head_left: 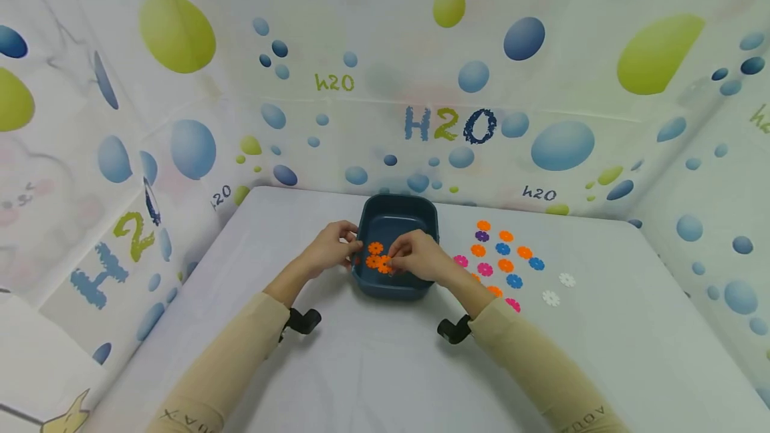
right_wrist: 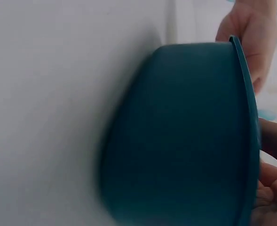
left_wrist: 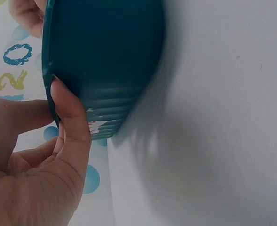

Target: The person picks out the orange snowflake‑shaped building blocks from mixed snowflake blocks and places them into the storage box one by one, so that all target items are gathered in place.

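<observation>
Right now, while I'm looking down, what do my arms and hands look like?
Your left hand and right hand are bare, without gloves. Your left sleeve and right sleeve are beige, each with dark lettering I can't fully read. A small, stubby black device sits near each sleeve's end: left device, right device.

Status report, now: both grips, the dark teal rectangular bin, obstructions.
Left grip pinching the bin at its left edge. Right grip pinching an orange flower-shaped piece. More orange pieces inside. No obstruction visible.

Both arms [head_left: 231, 353] forward, fingers [left_wrist: 72, 117] curled
</observation>
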`<action>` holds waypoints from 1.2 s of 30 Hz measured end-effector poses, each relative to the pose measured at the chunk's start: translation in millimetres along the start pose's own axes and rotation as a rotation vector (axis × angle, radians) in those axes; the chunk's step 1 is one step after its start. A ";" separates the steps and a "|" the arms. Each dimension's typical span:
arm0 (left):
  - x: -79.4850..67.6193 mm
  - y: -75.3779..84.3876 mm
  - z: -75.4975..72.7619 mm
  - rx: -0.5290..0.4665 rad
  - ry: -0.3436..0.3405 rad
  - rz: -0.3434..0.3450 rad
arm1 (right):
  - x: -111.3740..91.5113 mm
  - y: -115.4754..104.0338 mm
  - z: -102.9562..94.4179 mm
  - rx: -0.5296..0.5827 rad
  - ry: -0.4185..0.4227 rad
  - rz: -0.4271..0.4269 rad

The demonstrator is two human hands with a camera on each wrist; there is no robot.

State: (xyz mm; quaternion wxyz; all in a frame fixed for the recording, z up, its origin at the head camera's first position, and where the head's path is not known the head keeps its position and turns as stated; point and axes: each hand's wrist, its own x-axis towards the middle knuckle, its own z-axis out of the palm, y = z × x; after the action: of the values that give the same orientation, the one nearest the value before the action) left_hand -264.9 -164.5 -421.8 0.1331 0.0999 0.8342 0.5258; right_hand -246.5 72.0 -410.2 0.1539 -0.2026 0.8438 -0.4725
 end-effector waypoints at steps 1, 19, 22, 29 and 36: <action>0.1 0.0 0.3 0.003 0.001 -0.001 | 2.5 -0.8 2.6 -0.005 -0.007 0.009; -3.1 -0.8 0.7 -0.006 0.001 0.000 | 28.7 10.7 29.2 -0.097 -0.061 0.064; -2.7 -0.4 0.8 -0.007 -0.002 0.006 | 29.1 10.5 29.6 -0.100 -0.046 0.063; -4.3 3.4 -0.3 0.012 0.003 0.006 | 29.7 8.5 30.1 -0.080 -0.039 0.072; -6.9 7.9 -1.9 0.017 0.007 -0.003 | 31.3 7.3 30.1 -0.063 -0.035 0.082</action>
State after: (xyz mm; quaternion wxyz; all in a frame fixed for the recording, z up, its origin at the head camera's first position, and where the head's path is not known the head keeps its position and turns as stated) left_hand -258.8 -164.9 -413.1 0.1302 0.0978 0.8393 0.5188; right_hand -261.7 38.1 -433.9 0.1817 -0.1809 0.8631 -0.4352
